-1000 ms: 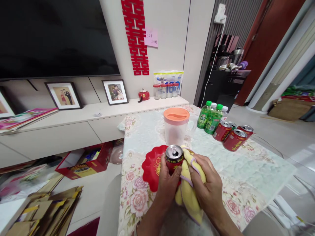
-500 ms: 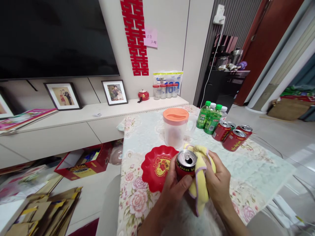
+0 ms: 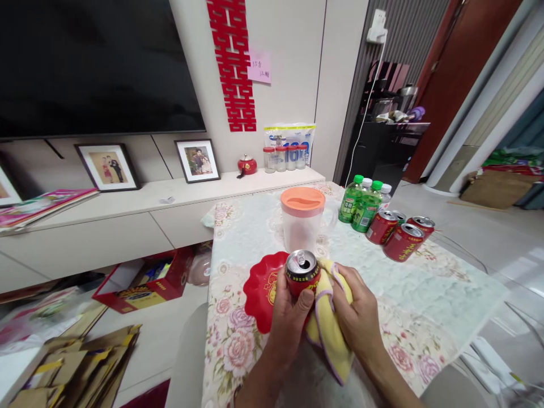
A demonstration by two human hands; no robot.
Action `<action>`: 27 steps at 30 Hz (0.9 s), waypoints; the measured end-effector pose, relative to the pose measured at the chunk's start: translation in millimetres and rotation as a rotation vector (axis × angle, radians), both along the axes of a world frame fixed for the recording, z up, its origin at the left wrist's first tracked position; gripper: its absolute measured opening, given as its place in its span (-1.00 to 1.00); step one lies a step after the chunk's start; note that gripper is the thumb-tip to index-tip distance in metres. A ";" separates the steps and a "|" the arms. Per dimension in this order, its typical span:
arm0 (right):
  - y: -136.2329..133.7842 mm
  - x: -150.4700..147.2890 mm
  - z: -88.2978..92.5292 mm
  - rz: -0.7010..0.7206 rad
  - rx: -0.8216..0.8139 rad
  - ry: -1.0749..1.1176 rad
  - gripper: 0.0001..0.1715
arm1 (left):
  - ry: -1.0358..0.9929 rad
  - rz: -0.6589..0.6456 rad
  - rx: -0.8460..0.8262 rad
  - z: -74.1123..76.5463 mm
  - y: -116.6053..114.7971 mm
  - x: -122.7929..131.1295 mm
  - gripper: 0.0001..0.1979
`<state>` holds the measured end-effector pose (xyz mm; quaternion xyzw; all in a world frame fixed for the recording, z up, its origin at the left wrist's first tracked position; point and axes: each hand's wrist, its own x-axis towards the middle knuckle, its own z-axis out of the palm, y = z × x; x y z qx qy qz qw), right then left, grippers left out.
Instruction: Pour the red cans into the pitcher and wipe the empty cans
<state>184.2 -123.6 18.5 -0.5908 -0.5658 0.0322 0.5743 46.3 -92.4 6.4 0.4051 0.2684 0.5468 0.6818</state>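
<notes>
A red drink can (image 3: 302, 275) with an opened silver top is gripped upright in my left hand (image 3: 285, 317), thumb across its front. My right hand (image 3: 357, 311) is closed on a yellow cloth (image 3: 329, 334) with purple edging, which lies against the can's right side and hangs below it. Behind and left of the can, partly covered by my left hand, sits a red scalloped plate (image 3: 257, 289) with a gold print. Just beyond the can stands a clear plastic pitcher (image 3: 302, 229) with an orange lid.
At the table's right back stand green-capped bottles (image 3: 368, 209) and several red cans (image 3: 403, 242). A floral tablecloth (image 3: 238, 345) covers the table. Behind it, a low cabinet (image 3: 170, 195) carries photo frames and jars. Flattened cardboard (image 3: 80, 368) lies on the floor at left.
Both hands, with the can and cloth, have shifted left and slightly up, so the can now overlaps the plate's right side. The cloth hangs more loosely and spread out.
</notes>
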 end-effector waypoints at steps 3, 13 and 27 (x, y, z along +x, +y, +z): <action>-5.0 -4.0 6.2 0.025 0.038 -0.048 -0.70 | 0.077 0.057 0.002 1.2 3.3 -1.7 -0.21; -18.5 -2.2 15.7 -0.032 0.192 -0.106 -0.67 | 0.032 -0.075 -0.027 14.6 -4.3 7.7 -0.42; -0.4 14.5 0.9 -0.110 -0.012 0.248 -0.55 | -0.059 -0.191 0.142 2.3 -12.4 6.2 -0.19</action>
